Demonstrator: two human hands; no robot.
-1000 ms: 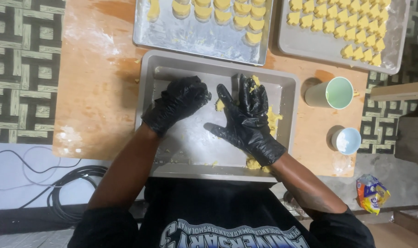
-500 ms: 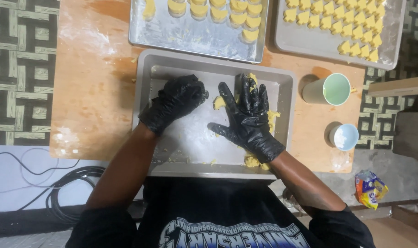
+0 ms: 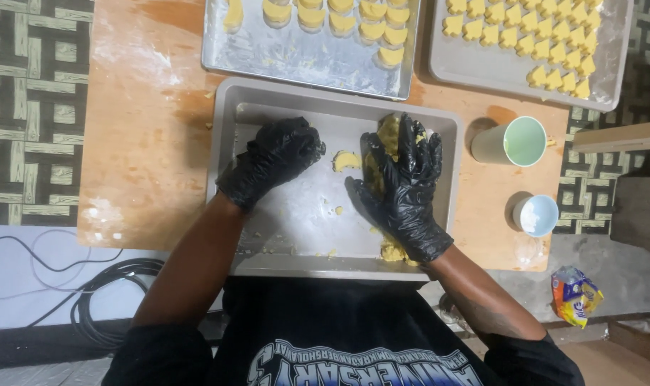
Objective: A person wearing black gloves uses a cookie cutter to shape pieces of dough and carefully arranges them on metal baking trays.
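Right hand now flatter on dough.

Yellow dough: soft, flattened mass along the right side of the grey baking tray, running from the far wall toward the near right corner, mostly hidden under a gloved palm. A small curved dough piece lies apart on the floured tray floor, between the two gloves. Crumbs dot the tray floor toward the near rim, and a lump sits at the near right corner. Tray is rectangular, shallow-walled, flat on the wooden bench.
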